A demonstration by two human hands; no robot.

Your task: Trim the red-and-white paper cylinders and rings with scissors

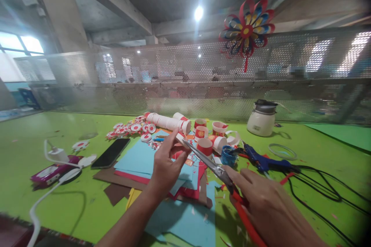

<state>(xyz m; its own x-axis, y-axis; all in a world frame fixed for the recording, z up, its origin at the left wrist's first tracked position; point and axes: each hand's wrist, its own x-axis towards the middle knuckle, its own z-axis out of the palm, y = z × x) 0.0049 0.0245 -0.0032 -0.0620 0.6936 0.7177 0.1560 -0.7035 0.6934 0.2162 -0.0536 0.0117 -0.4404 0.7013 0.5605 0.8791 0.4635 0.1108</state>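
Clearly, in the head view, the left hand (pixel 166 162) pinches a small strip of paper (pixel 180 137) between thumb and fingertips, held up above the stack of coloured card sheets (pixel 139 160) near the middle of the green surface (pixel 34 139). The right hand (pixel 266 204) is closed around the red handles of a pair of scissors (pixel 214 168), whose blades point up and left and meet the strip at its end.

The strip looks thin, light and floppy, so it would likely bend or tear if pulled; a pinch close to the blades, as the left hand has it, should keep it taut. The scissors are stiff metal with sharp tips, best gripped by the handle loops only.

Behind the hands lie red-and-white paper cups (pixel 205 145), a long stack of cups on its side (pixel 168 122) and round paper discs (pixel 130 128). A blue glue gun (pixel 261 159) with a black cord rests towards the right edge, a phone (pixel 111 153) and a white charger (pixel 58 154) towards the left, and a white rice cooker (pixel 261 119) stands at the far edge.
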